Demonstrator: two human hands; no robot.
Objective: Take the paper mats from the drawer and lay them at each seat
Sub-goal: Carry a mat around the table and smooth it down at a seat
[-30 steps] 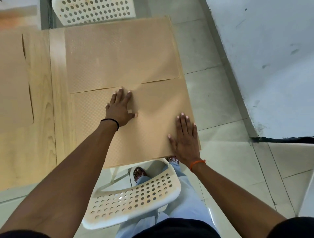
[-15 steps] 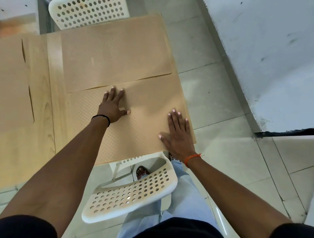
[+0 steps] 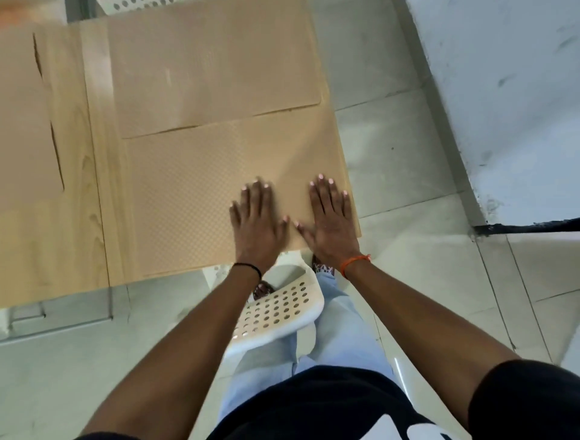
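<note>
A tan, dotted paper mat [image 3: 188,201] lies flat at the near right corner of the light wooden table [image 3: 97,125]. My left hand [image 3: 255,223] and my right hand [image 3: 332,220] rest palm-down side by side on its near right part, fingers spread, holding nothing. A second paper mat [image 3: 213,66] lies beyond it along the table's right edge, its near edge touching or just overlapping the first. Further mats [image 3: 22,125] lie on the left of the table, partly out of frame.
A white perforated chair [image 3: 279,314] stands tucked under the table's near edge, against my legs. Another white perforated chair [image 3: 138,3] shows at the far side. Pale floor tiles [image 3: 392,150] run to the right, up to a grey-white wall [image 3: 502,94].
My left hand slid right and toward me across the near mat until it sits beside my right hand. The view shifted; the near mat lies flat as before.
</note>
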